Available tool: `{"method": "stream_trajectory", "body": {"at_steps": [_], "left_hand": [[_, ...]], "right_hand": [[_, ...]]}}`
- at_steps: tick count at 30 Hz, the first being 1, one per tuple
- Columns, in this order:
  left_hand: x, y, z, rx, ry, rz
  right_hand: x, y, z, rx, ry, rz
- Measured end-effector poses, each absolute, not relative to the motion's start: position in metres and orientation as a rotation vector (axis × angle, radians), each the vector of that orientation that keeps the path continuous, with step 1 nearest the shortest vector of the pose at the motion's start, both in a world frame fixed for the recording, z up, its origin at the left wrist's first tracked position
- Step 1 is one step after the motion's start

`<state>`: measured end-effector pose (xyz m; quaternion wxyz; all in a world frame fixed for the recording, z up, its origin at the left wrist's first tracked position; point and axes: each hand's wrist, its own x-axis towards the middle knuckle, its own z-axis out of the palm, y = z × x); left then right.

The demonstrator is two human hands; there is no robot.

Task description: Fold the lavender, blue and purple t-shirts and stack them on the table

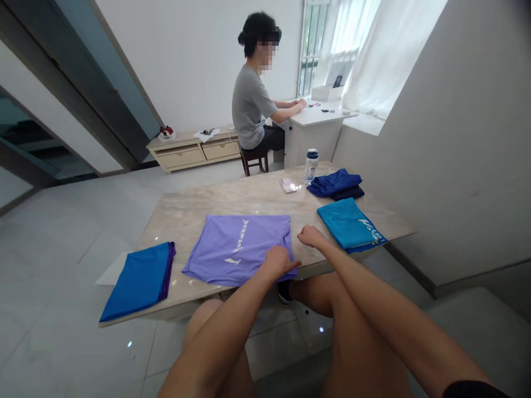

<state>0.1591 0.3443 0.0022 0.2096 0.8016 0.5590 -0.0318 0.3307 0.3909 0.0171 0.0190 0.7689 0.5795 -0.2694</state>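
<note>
At the near edge of the counter (182, 213), we have the left hand (279, 261) resting on the lower right corner of the purple shirt (238, 246), its fingers curled down and appearing to pinch the fabric, though the grip itself is hidden from us. The right hand (310, 236) sits just beside the shirt's right edge, fingers folded into a loose fist; we cannot tell whether it holds any cloth. The purple shirt lies flat, partly folded, in the middle of the counter, its front hem close to the edge. We judge the main risk to be slippage: the stone-patterned top looks smooth and glossy, so a pull on one corner could drag the whole shirt toward the edge or undo the fold already made. An uneven pull from one hand alone could also skew the fold line. A blue shirt (139, 279) lies folded at the left, overhanging the near edge slightly, and could slide off if nudged. A teal shirt (349, 224) lies folded at the right, with a dark blue garment (335, 183) and a water bottle (311, 165) behind it. The room has a pale tiled floor (62, 221), white walls and a curtained window (369, 50); another person (253, 99) sits at a white desk (315, 119) beyond.
</note>
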Motion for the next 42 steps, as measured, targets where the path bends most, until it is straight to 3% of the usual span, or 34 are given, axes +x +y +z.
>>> {"method": "stream_trajectory", "body": {"at_steps": [10, 16, 24, 27, 34, 42], "left_hand": [[0.171, 0.343, -0.001, 2.003, 1.542, 0.132], [0.177, 0.322, 0.003, 1.648, 1.433, 0.460], [0.120, 0.311, 0.003, 1.345, 1.482, 0.723], [0.085, 0.316, -0.005, 1.132, 1.476, 0.824], [-0.001, 0.308, -0.030, 0.963, 1.564, 0.869], [-0.054, 0.305, -0.038, 1.131, 1.508, 0.914]], "right_hand": [[0.324, 0.398, 0.005, 2.322, 1.701, -1.113], [0.317, 0.407, 0.010, 2.631, 1.489, -1.459], [0.275, 0.430, 0.037, 2.941, 1.693, -1.213], [0.239, 0.441, 0.047, 2.793, 1.881, -1.036], [0.157, 0.454, 0.051, 2.574, 1.987, -1.060], [0.110, 0.460, 0.036, 2.333, 2.123, -0.888]]}}
